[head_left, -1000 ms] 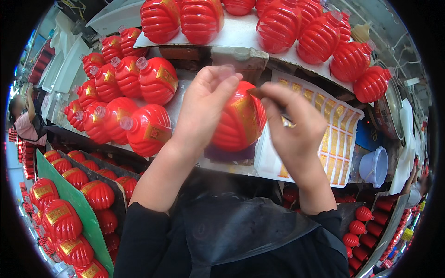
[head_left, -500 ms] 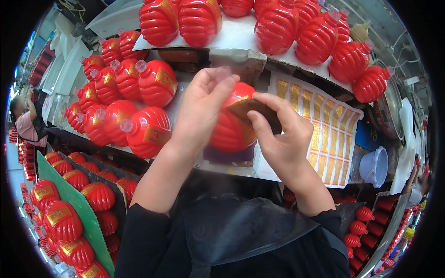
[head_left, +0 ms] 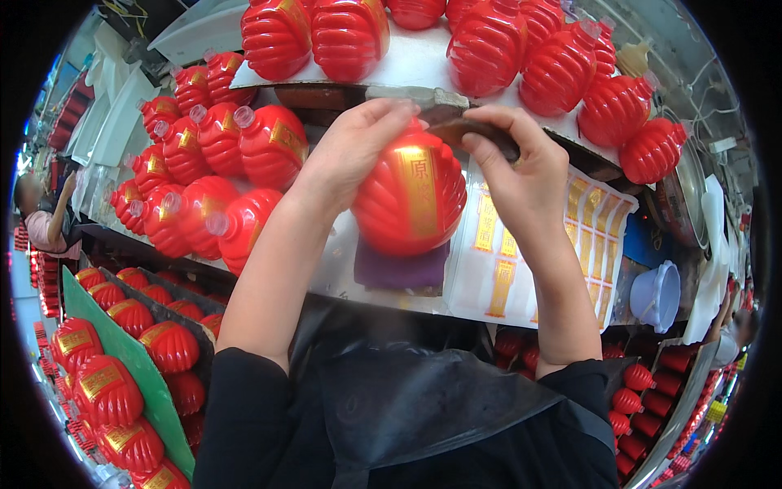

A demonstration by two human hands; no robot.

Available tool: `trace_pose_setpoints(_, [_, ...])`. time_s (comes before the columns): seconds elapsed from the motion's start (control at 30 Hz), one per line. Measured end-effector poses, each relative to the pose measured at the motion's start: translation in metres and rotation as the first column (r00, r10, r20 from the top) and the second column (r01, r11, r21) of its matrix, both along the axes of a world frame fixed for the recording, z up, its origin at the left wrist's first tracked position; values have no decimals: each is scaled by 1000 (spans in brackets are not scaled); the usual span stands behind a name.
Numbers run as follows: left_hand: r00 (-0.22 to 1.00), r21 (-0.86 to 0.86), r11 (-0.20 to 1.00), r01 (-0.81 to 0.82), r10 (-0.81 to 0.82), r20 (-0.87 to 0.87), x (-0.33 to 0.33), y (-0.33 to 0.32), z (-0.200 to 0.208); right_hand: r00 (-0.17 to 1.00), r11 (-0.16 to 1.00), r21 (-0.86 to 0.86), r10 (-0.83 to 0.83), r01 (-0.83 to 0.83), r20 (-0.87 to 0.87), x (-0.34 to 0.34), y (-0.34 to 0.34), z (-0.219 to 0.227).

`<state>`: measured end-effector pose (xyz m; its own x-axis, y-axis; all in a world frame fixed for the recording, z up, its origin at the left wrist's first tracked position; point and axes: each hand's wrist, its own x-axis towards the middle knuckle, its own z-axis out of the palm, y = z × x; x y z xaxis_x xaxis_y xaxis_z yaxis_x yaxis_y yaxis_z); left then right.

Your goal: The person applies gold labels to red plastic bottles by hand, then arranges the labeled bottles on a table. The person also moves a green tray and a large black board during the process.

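A red ribbed lantern-shaped bottle with a gold strip label down its front stands on a purple pad on the white work surface. My left hand grips the bottle's upper left side. My right hand is at its upper right and pinches a dark flat tool over the bottle's top. A sheet of gold strip labels lies just right of the bottle, under my right wrist.
Several red bottles lie piled at the left, others stand on the shelf behind. Crates of labelled bottles sit low at left. A pale blue cup is at the right. Another person stands far left.
The bottle has been turned so its gold label faces me. My right hand has lifted from the bottle's side to its top, with the dark tool.
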<state>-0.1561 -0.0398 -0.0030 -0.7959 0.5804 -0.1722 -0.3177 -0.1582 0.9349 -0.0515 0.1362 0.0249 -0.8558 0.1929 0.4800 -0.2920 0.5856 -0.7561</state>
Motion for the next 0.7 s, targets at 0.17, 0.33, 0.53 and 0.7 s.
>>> trace_pose_setpoints(0.17, [989,-136,990,35,-54,-138,-16,9,-12,971,935,313,211,-168,-109,3,6,-21])
trace_pose_setpoints(0.33, [969,-190,976,-109,61,-240,-14,10,-23,946,891,381,306,-248,-102,25,4,-18])
trace_pose_setpoints(0.53, [875,-309,903,-298,130,-467,-6,8,-20,990,990,10,139,-139,16,14,11,-11])
trace_pose_setpoints(0.7, [735,-415,847,-333,-43,-677,16,1,-22,977,933,321,198,-162,-81,25,-5,-30])
